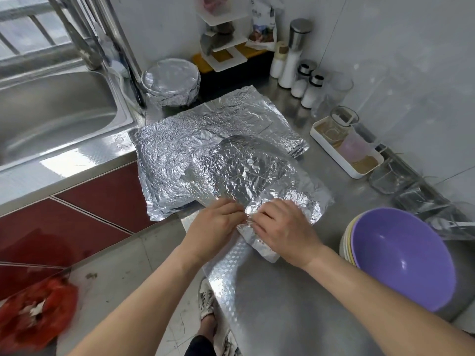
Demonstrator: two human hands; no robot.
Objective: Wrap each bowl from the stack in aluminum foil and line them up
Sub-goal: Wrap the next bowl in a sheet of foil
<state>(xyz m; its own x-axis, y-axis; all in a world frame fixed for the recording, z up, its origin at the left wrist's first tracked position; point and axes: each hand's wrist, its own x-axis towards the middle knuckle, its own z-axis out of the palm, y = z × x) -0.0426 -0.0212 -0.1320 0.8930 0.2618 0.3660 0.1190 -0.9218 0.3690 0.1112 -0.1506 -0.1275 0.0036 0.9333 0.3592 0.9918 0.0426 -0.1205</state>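
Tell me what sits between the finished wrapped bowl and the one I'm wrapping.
Flat foil sheets spread on the counter, seen in the head view.

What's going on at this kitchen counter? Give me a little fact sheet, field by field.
activity: folding foil around what looks like a bowl hidden beneath it
left hand: pinches the near edge of the crumpled foil
right hand: grips the same edge
done: one wrapped bowl at the back, beside the sink
waiting: stack of bowls at right, purple on top
spare foil sheets: flat on the counter
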